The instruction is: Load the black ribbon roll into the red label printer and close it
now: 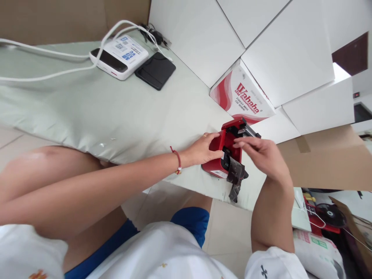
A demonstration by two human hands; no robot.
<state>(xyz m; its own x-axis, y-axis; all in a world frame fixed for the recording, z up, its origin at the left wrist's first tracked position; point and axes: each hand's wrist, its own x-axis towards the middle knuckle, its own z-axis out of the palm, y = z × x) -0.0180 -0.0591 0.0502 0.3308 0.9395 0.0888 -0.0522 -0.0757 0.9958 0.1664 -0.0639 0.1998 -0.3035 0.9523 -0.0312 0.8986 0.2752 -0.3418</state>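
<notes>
A small red device (215, 167) with a hinged lid stands open on the table; it looks like a small label printer. My left hand (205, 149) grips its near left body, thumb on the rim and fingers over the far side. Over the open inside, my right hand (261, 155) has thumb and fingertips pinched together; whatever they hold, if anything, is too small to make out. The raised lid (232, 124) carries a black and grey bar (248, 130). Crumpled dark, see-through film (235, 174) hangs from the device's front edge, its end lying on the table.
Behind the device a red and white Wahaha carton (242, 95) leans against white boxes (200, 38). At the left lie a white box-shaped device (122, 56) with cables (66, 73), a black phone-like slab (157, 69) and keys (157, 35). A brown carton (328, 159) stands right.
</notes>
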